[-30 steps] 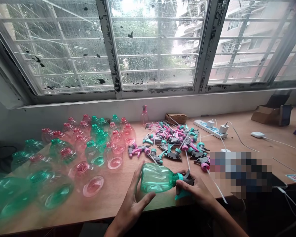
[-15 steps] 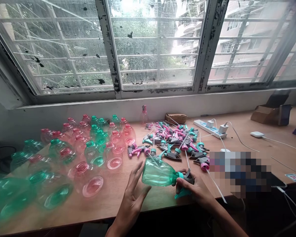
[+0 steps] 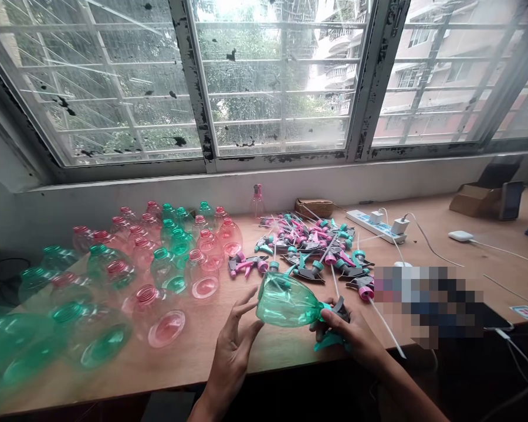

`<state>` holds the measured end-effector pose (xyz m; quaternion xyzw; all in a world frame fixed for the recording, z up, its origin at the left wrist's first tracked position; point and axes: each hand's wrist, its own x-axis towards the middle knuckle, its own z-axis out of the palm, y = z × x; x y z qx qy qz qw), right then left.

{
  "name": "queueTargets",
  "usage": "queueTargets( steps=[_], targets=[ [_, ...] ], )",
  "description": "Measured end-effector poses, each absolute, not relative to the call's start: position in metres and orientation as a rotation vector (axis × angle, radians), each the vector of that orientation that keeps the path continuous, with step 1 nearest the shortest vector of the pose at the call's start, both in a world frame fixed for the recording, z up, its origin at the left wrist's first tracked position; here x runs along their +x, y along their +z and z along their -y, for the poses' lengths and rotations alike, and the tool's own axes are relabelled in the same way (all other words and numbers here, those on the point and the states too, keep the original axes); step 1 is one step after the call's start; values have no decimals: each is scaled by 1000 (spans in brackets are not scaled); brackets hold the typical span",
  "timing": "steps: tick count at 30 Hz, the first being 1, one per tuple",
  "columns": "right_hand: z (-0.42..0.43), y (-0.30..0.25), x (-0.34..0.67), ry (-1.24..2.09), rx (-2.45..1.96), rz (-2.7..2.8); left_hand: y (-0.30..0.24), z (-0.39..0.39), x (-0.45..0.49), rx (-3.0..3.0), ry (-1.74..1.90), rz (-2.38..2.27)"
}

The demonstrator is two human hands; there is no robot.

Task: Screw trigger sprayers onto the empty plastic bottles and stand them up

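A translucent green spray bottle (image 3: 288,302) lies sideways in the air above the table's front edge, its base to the left. My right hand (image 3: 345,328) is closed round its neck and its grey-and-teal trigger head. My left hand (image 3: 235,337) is beside the base with fingers spread. Its fingertips and thumb are right at the base's edge; whether they touch is hard to tell. Beyond the bottle lies a heap of pink, teal and grey trigger spray heads (image 3: 308,240) with thin tubes. To the left stand several open pink bottles (image 3: 205,275) and green bottles (image 3: 167,272).
The wooden table (image 3: 193,346) runs below a barred window. A pink spray bottle (image 3: 257,202) stands by the wall, near a brown basket (image 3: 313,208). Rightward are a white power strip (image 3: 374,225) with cables, a cardboard box (image 3: 475,199) and a phone (image 3: 511,200).
The spray bottle has turned slightly in my right hand and shifted a little to the right. My left hand's fingers have come closer together near its base.
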<state>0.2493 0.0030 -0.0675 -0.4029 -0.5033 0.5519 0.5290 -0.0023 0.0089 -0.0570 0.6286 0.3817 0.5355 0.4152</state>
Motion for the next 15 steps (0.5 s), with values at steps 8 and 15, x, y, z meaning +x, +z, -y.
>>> queueTargets(
  steps=[8, 15],
  targets=[
    [-2, -66, 250, 1342, -917, 1284, -46, -2, 0, 1514, 1319, -980],
    [-5, -72, 253, 1379, -934, 1164, -53, -7, -3, 1620, 1278, -935]
  ],
)
